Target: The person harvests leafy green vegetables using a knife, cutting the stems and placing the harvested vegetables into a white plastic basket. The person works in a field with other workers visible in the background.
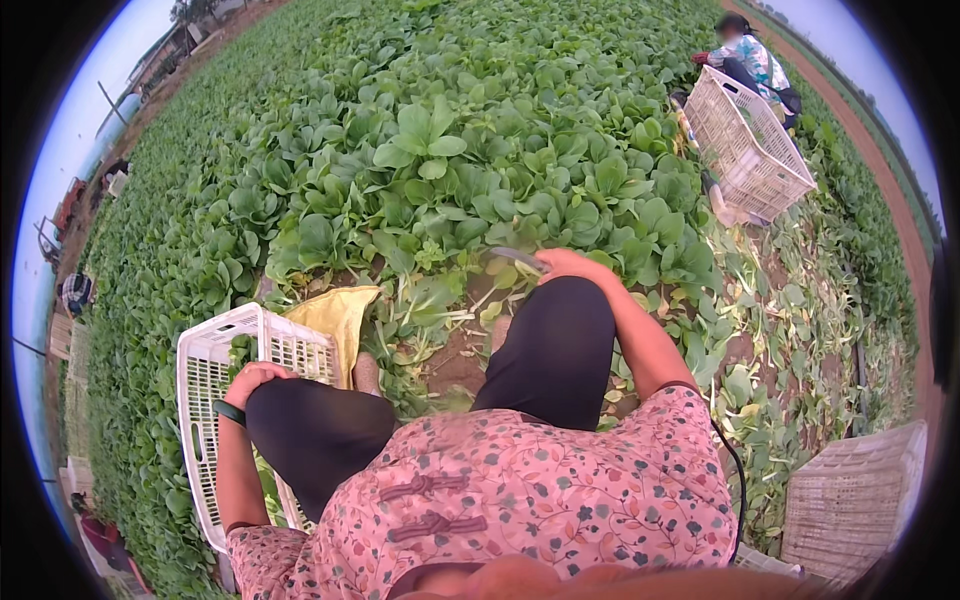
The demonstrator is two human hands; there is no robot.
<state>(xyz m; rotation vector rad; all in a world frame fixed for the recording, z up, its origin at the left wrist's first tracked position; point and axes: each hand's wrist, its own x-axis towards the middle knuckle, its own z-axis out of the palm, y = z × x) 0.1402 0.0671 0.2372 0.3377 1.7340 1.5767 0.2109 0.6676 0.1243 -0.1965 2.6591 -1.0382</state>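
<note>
My right hand [570,264] grips a curved knife [517,257], perhaps a sickle, beside my raised right knee. Its grey blade points left, low against the front edge of the leafy greens [431,142], which look like bok choy. My left hand [259,377] is over a white plastic crate [259,326] at my left, close by my left knee. Some green leaves [242,351] show inside the crate just above that hand. The fingers are partly hidden, so whether they hold anything is unclear.
A yellow sack [337,315] lies against the crate. Cut leaves and stalks [750,397] litter the soil at right. Another crate [851,499] stands at lower right. At upper right a person [754,64] crouches behind a crate [742,142]. More people work along the far left.
</note>
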